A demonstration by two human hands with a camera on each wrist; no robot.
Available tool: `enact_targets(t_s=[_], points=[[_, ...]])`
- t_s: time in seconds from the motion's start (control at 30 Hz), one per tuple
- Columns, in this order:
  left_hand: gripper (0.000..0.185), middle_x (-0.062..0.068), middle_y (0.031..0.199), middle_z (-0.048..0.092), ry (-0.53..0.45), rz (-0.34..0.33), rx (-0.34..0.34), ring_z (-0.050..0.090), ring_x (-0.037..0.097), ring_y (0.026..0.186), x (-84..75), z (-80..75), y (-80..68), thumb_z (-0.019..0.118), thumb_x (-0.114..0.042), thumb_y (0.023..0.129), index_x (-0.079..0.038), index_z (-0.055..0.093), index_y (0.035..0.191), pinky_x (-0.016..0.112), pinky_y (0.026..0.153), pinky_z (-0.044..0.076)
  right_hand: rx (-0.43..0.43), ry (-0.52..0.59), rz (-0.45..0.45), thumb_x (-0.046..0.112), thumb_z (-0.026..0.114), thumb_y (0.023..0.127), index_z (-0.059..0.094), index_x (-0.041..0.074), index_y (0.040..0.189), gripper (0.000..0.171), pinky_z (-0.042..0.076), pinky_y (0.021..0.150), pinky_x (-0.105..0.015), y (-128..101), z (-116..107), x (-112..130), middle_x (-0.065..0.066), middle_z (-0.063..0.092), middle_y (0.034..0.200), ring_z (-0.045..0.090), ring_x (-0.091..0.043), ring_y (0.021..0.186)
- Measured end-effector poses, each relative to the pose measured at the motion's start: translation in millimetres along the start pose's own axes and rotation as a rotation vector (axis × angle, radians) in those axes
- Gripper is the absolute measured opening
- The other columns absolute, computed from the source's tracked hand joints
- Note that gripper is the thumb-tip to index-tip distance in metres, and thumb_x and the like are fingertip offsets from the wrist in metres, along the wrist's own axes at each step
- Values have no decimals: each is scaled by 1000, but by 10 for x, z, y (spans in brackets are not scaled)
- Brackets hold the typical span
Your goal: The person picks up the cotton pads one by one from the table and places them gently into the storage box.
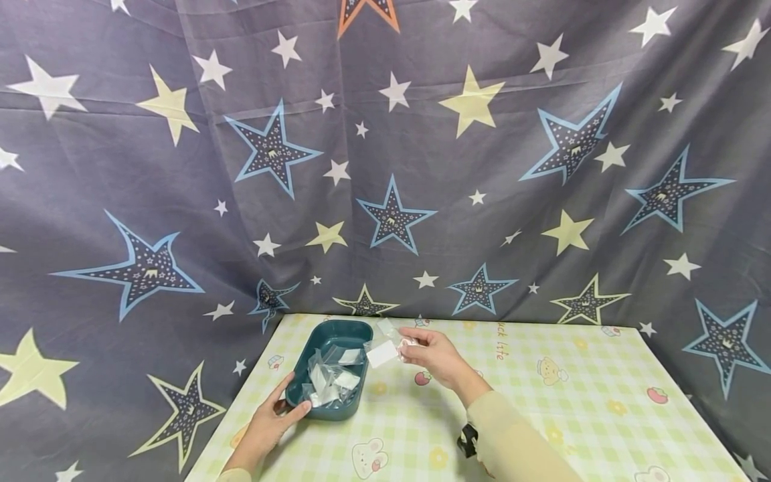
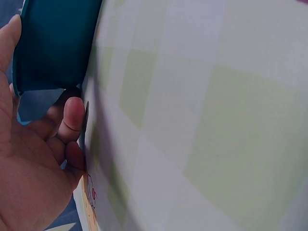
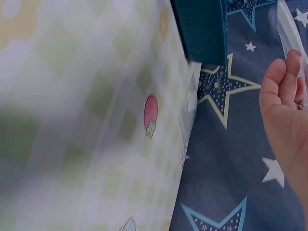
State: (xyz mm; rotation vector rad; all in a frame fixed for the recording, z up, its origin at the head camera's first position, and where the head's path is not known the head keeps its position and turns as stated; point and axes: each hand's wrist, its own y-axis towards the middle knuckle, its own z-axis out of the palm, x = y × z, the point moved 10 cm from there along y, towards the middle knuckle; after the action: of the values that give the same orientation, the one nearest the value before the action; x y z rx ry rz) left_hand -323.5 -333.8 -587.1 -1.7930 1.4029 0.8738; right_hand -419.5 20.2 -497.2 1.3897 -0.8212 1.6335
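Observation:
A dark teal plastic bin [image 1: 337,412] stands at the left of the table, with several clear plastic packets [image 1: 328,380] holding white pieces inside. My left hand [image 1: 269,423] grips its near left corner, thumb at the rim and fingers round the outside; the left wrist view shows the bin wall [image 2: 57,48] between thumb and fingers. Just right of the bin, my right hand [image 1: 438,356] pinches a clear packet with a white piece [image 1: 382,353] above the table. In the right wrist view that packet [image 3: 291,29] shows only partly, at the upper right edge.
Another clear packet [image 3: 188,113] lies on the table near its far edge, right of the bin. A green checked cloth [image 1: 512,428] with cartoon prints covers the table. Behind hangs a dark star-patterned curtain [image 1: 421,147]. A black device [image 1: 467,440] sits at my right wrist.

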Motion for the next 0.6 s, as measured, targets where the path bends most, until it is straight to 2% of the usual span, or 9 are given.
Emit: enact_targets(t_s=[0.17, 0.4, 0.6], points=[[90, 35, 166, 40, 0, 0, 0, 49, 49, 149, 10, 1, 6, 81, -51, 94, -33, 34, 169, 60, 120, 46, 0, -2, 1, -5, 67, 99, 50, -9, 154, 58, 64, 93, -26, 79, 180, -17, -17, 66, 131, 72, -10, 99], [91, 34, 166, 39, 12, -2, 3, 50, 49, 148, 10, 0, 17, 80, -53, 94, -33, 33, 170, 61, 119, 47, 45, 33, -1, -10, 65, 97, 52, -12, 152, 56, 64, 91, -27, 165, 491, -77, -28, 65, 139, 72, -11, 96], [90, 37, 166, 36, 10, 17, 3, 48, 52, 149, -13, -4, 11, 80, -50, 95, -30, 33, 170, 62, 120, 45, 61, 38, 16, -10, 67, 97, 55, -10, 150, 55, 64, 89, -26, 200, 729, -134, -27, 61, 147, 72, -10, 94]])
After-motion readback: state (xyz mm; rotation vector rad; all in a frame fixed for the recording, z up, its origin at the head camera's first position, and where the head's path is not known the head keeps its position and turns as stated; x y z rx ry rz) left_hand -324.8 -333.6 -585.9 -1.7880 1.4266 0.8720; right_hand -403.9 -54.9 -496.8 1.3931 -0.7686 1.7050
